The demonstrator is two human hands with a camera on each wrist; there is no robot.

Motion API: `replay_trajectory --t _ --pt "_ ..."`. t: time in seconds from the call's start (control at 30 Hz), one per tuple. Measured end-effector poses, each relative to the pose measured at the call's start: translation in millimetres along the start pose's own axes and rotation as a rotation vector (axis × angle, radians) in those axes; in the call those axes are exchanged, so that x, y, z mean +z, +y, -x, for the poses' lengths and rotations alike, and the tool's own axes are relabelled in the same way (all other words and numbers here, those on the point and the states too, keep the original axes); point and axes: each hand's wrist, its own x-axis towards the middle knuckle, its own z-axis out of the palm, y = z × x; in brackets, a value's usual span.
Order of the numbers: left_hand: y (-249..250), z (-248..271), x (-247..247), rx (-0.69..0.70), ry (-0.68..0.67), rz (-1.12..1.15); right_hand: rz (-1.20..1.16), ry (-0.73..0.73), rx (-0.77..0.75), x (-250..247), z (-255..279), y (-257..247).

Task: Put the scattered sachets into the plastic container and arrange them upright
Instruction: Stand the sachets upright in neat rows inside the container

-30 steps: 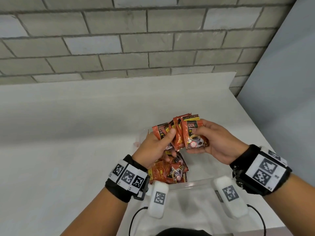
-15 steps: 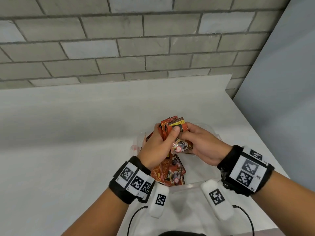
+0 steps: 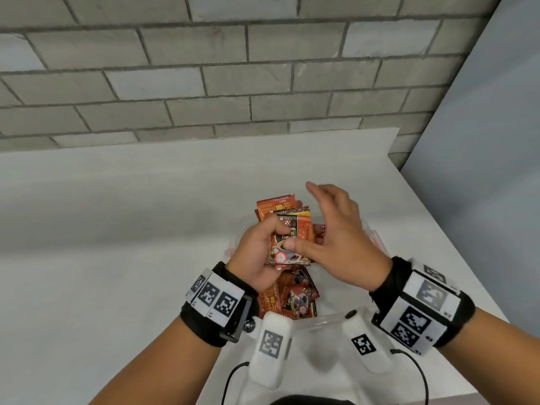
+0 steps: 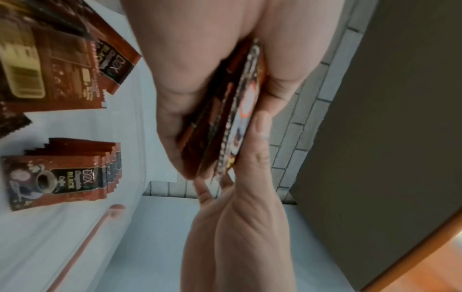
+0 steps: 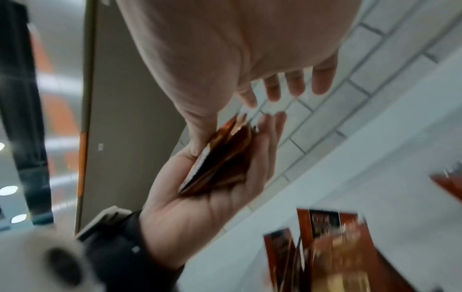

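sachets (image 3: 289, 238) in a small bundle were held in the left hand (image 3: 260, 252), fingers curled behind and thumb pressed across the printed front, directly above the clear plastic container (image 3: 327, 318). bundle stood roughly on end, long axis tilted a little away from the person, top edges toward the brick wall (image 3: 204, 83). right hand (image 3: 339, 229) lay just beside the bundle on its right, fingers straight and spread, holding nothing; its thumb tip touched the front sachet near the lower edge, as the left wrist view also showed (image 4: 260, 126). in the right wrist view the bundle (image 5: 222, 158) sat edge-on in the left palm (image 5: 212, 197), the sachets not squared to one another.

loose sachets (image 3: 295, 296) lay flat and overlapping inside the container, below and nearer the person than the held bundle; the left wrist view showed another group (image 4: 62, 177) stacked face to face inside it. no sachets were seen on the white tabletop (image 3: 117, 229) outside the container.

relation governing the coming move, as judged: the container floor lay straight down from the bundle, so lowering along the long axis would seat it upright; the left hand was the carrier, the right the nearer free hand for squaring edges. flat sachets beneath could tip the bundle on landing.
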Motion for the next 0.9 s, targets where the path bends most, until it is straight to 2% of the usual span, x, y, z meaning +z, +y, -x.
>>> replay_trajectory --t 0.1,0.2,0.27,0.33,0.43,0.53,0.7,0.9 --pt "-1 0 -3 -0.033 -0.021 0.044 0.022 0.002 -0.141 -10 2 -6" --pt "-3 1 -2 -0.076 -0.039 0.001 0.155 -0.162 -0.357 -10 7 -9" --pt "-4 2 -1 -0.082 -0.061 -0.02 0.313 -0.223 -0.399 -4 6 -4" --pt "-5 4 2 -0.083 -0.124 -0.041 0.383 -0.188 -0.403 0 3 1" --pt "-6 5 -1 -0.056 -0.234 0.003 0.313 -0.086 -0.388 -1 2 4" --pt "-3 6 -5 -0.058 -0.311 0.086 0.174 -0.12 -0.322 -7 3 5" --pt "-4 6 -8 -0.083 -0.308 -0.025 -0.031 -0.204 -0.276 -9 6 3" --pt "-8 7 -7 -0.042 -0.327 -0.101 -0.082 -0.222 -0.193 -10 7 5"
